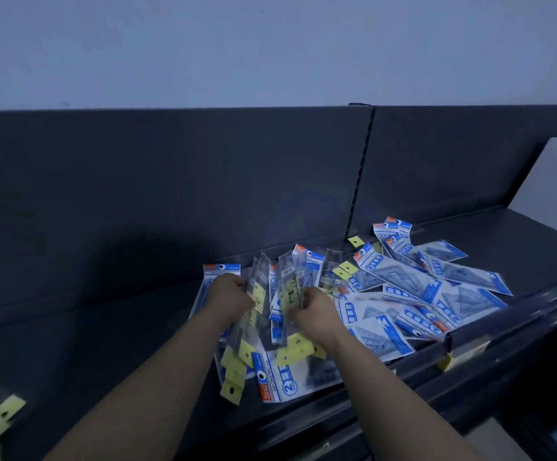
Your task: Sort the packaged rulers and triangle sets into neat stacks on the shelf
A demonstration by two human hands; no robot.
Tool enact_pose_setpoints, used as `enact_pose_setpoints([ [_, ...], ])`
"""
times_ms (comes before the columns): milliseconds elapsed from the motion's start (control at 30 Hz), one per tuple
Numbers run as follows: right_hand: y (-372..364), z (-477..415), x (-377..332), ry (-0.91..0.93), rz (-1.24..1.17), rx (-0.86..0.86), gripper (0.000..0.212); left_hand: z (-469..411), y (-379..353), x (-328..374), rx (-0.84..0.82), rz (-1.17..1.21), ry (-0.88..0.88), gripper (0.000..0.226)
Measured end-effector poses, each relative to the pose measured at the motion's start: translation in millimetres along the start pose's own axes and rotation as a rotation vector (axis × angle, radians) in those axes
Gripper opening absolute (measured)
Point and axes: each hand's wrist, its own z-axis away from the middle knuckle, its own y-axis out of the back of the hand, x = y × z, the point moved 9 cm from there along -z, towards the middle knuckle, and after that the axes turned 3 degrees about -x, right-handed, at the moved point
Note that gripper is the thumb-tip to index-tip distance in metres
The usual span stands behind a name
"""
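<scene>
Here, left hand [229,294] and right hand [315,307] each clench clear yellow-tabbed ruler packets [260,277]; squaring edges between the fingers should yield neater stacks.

Dark shelf [111,341]: loose heap of triangle-set packs [436,294], ruler packs [234,377].

Light: dim, bluish cast.
Shadow: dark patch on shelf back panel [150,247].
Blur: gripped packets [285,284] and lower-left corner smeared.
Distortion: shelf front rail [503,316] bowed.
</scene>
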Motion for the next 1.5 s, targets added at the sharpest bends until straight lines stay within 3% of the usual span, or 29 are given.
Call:
enact_pose_setpoints([
  [133, -7.9, 1.3, -15.5, 0.044, -0.091, -0.074, 0.024, 8.3, 2.7, -2.1, 0.016, 0.261, 0.051, 0.033],
  [333, -36.4, 1.6, -56.7, 0.177, -0.139, -0.186, 0.035, 26.1, 40.7, -11.5, 0.188, 0.521, 0.067, 0.034],
  [633, -152.4, 29.8, -122.6, 0.356, -0.072, -0.489, 0.044, 96.3, 151.6, -75.7, 0.569, 0.563, 0.082, 0.031],
  [833, -236.7, 72.7, -162.3, 0.414, 0.0, -0.626, 0.043, 144.7, 224.6, -147.2, 0.742, 0.619, 0.205, 0.026],
  [1033, -314.1, 108.3, -185.3, 0.411, 0.106, -0.692, 0.045, 179.9, 295.2, -209.9, 0.84, 0.552, 0.294, 0.027],
  [1200, -355.1, 126.1, -197.9, 0.397, 0.159, -0.653, 0.043, 188.3, 334.8, -251.4, 0.788, 0.36, 0.341, 0.026],
  [1333, -377.3, 137.3, -199.6, 0.423, 0.273, -0.634, 0.013, 180.9, 342.1, -265.8, 0.669, 0.078, 0.293, 0.013],
  [1500, -386.1, 138.6, -189.2, 0.388, 0.335, -0.628, 0.031, 172.7, 338.5, -264.6, 0.55, -0.103, 0.258, 0.043],
])
